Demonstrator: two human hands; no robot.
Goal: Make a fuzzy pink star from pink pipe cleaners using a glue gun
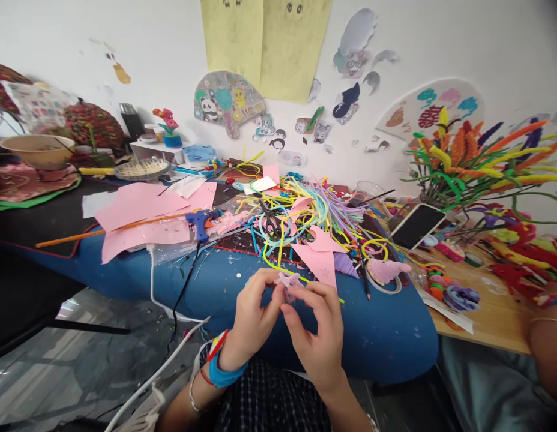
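Note:
Both my hands meet above the front edge of the blue-covered table. Between their fingertips is a small pale pink, fuzzy-looking piece [289, 279] with several points, like a little star or flower; its lower part is partly hidden by fingers. My left hand [259, 309] pinches it from the left with thumb and forefinger. From the right, my right hand [321, 327] touches it with curled fingers, its thumb just below. Just beyond lie cut pink paper [317, 255], a purple cone-shaped piece [345, 265] and a pencil [365, 277].
A blue glue gun [201, 223] lies left of a heap of pipe cleaners [321, 201] with black scissors [272, 222] on it. A phone [418, 226] leans at right, near a pipe-cleaner bouquet [481, 156]. White cables [156, 378] hang at left. Another person's arm [548, 342] is far right.

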